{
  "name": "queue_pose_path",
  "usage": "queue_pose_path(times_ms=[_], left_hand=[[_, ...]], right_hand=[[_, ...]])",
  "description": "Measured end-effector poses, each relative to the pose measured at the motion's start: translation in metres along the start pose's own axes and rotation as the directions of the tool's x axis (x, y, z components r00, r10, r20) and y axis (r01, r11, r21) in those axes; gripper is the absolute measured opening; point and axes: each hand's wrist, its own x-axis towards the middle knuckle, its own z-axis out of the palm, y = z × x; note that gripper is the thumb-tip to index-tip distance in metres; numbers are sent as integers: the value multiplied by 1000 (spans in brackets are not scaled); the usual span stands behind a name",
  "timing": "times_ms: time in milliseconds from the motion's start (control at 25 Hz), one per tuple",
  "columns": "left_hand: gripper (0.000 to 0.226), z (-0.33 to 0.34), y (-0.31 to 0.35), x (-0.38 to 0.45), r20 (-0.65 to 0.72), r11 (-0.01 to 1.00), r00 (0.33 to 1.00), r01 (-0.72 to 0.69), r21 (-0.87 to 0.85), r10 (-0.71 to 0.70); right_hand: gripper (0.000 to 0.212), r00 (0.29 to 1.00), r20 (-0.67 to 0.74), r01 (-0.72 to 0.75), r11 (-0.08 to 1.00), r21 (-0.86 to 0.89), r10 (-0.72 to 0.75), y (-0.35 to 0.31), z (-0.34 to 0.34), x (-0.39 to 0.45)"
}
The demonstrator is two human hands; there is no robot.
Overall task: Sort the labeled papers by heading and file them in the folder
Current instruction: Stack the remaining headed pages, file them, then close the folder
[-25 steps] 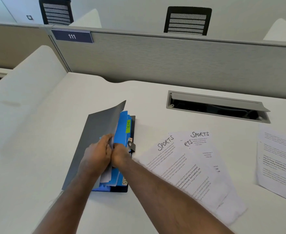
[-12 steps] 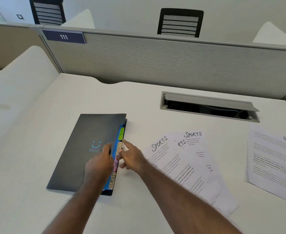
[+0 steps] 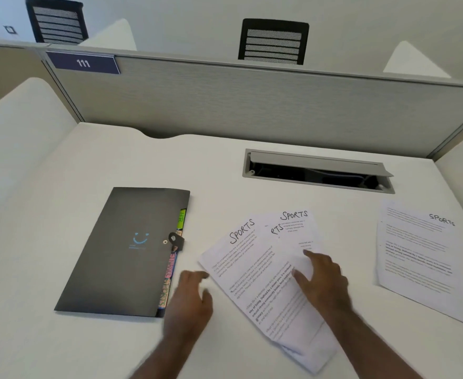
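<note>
A dark grey folder [image 3: 121, 250] lies closed on the white desk at the left, coloured tab labels showing along its right edge. To its right lies a fanned stack of papers headed SPORTS [image 3: 254, 269]. My right hand [image 3: 323, 280] rests flat on that stack with fingers spread. My left hand [image 3: 190, 299] hovers over the desk between folder and stack, fingers relaxed, holding nothing. Another sheet headed SPORTS [image 3: 418, 258] lies apart at the far right.
An open cable tray [image 3: 317, 170] is set into the desk behind the papers. A grey partition [image 3: 252, 105] with a "111" sign closes off the back, and white side dividers stand left and right.
The folder cover has come down and the folder now lies closed. Both hands have left it and moved right, the right hand onto the SPORTS stack.
</note>
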Motion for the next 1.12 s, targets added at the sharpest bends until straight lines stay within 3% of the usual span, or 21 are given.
queue_pose_path(times_ms=[120, 240, 360, 560, 640, 720, 800, 880, 960, 1040, 1120], left_hand=[[50, 31, 16, -21, 196, 986, 980, -15, 168, -19], [61, 44, 32, -28, 269, 960, 959, 9, 280, -88], [65, 49, 42, -29, 270, 958, 954, 51, 283, -130], [67, 56, 47, -27, 273, 975, 945, 136, 174, -180], [68, 57, 50, -27, 248, 977, 946, 190, 96, -208], [70, 56, 55, -25, 191, 969, 953, 245, -35, -234], [74, 55, 63, -23, 132, 941, 952, 297, -164, -278], [73, 55, 69, -23, 159, 890, 943, 329, -315, -292], [53, 57, 78, -25, 281, 787, 924, 371, -493, -260], [29, 59, 89, -28, 395, 652, 896, 426, -628, -205], [22, 59, 93, -29, 441, 569, 878, 463, -680, -186]], right_hand=[[77, 992, 127, 37, 975, -220, -9, 23, -1, -19], [81, 992, 123, -3, 978, -208, 29, 26, 0, -20], [80, 984, 148, -72, 982, -173, 98, 23, -2, -16], [38, 989, 101, -90, 983, -158, 107, 29, -10, -12], [19, 988, 118, -103, 995, -11, 104, 38, -16, -12], [7, 972, 209, -170, 938, 304, 108, 48, -24, -11], [10, 959, 254, -251, 789, 561, 124, 61, -34, -13], [8, 946, 289, -316, 607, 729, 146, 70, -45, -20], [9, 935, 331, -350, 492, 797, 128, 77, -49, -31], [10, 929, 354, -358, 481, 800, 103, 83, -51, -41], [11, 934, 349, -341, 497, 798, 80, 90, -50, -45]])
